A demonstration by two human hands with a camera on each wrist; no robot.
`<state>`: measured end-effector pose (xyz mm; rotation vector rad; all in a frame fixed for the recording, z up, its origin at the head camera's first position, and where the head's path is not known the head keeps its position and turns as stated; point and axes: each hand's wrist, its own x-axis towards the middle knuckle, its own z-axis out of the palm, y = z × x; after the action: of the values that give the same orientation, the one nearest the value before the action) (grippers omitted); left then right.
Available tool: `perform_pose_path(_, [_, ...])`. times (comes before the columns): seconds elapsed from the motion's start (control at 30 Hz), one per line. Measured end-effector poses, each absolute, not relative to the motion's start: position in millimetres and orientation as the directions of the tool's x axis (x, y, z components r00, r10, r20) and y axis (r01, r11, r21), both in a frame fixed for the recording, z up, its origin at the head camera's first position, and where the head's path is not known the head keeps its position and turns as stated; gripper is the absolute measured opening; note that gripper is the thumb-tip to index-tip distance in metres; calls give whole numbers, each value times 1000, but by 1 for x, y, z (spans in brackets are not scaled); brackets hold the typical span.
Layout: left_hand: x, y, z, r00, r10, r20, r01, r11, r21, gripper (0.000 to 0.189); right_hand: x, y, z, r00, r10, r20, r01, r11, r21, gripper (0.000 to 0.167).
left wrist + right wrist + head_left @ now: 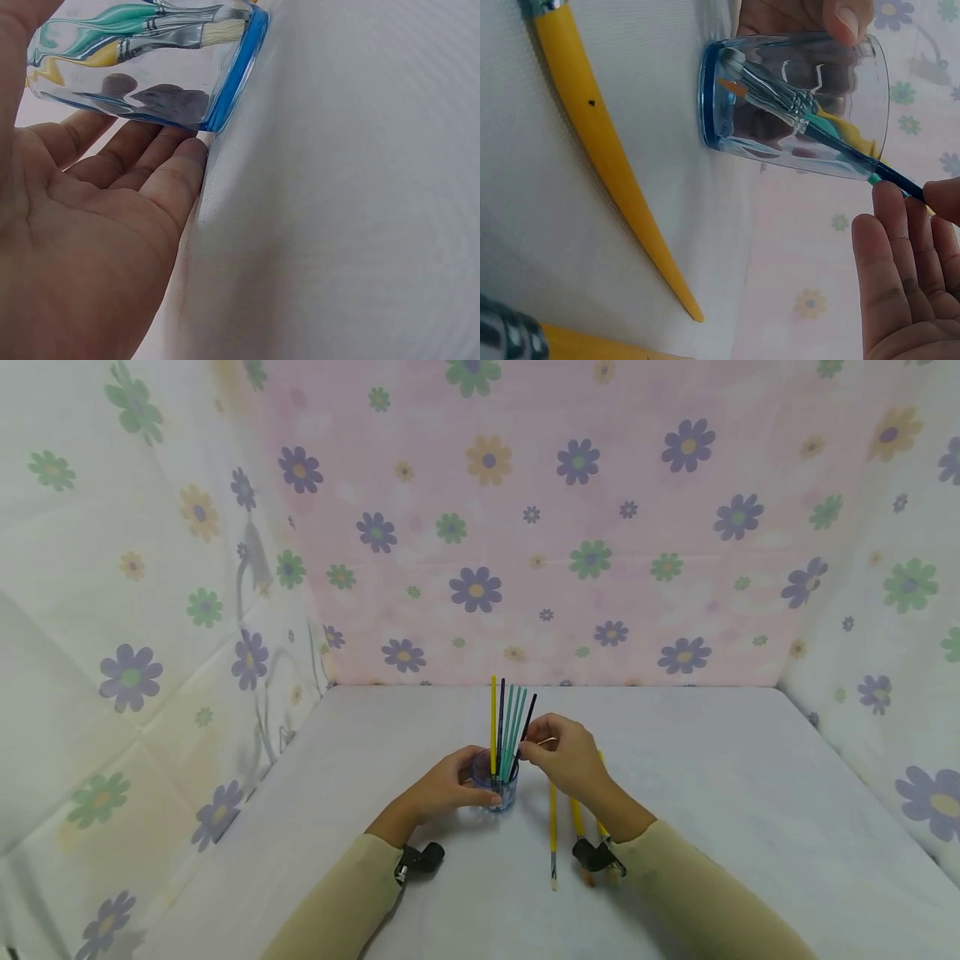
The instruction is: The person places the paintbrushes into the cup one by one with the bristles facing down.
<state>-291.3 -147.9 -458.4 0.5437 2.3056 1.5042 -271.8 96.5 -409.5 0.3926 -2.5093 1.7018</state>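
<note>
We find the left hand (pixel 448 783) holding the clear cup (pixel 509 796), the right hand (pixel 568 758) pinching a dark brush (pixel 529 718) leaning in it. Should the left slacken, brush pressure could tip the cup.

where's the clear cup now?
In the head view, the clear cup stands upright below centre, held by the left hand on its left; the right hand pinches a dark brush leaning from its right side.
</note>
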Motion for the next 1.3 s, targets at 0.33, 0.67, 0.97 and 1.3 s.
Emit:
perform_pose_path(0.33, [-293,-148,-460,-871,485,-76,128,373,919,74,-273,95,-412,-965,-162,206,-255,401,-880,16])
perform_pose_path(0.67, [-293,-148,-460,-866,496,-63,148,375,915,71,-278,102,-412,-972,-163,167,-224,455,-862,21])
perform_pose_path(0.97, [-294,-148,-460,-868,491,-70,144,384,912,70,-281,119,-401,-977,-147,156,-209,497,-842,21])
perform_pose_path(1.3, [-292,-148,-459,-869,489,-71,142,385,912,70,-281,144,-399,-980,-167,112,-186,544,-818,24])
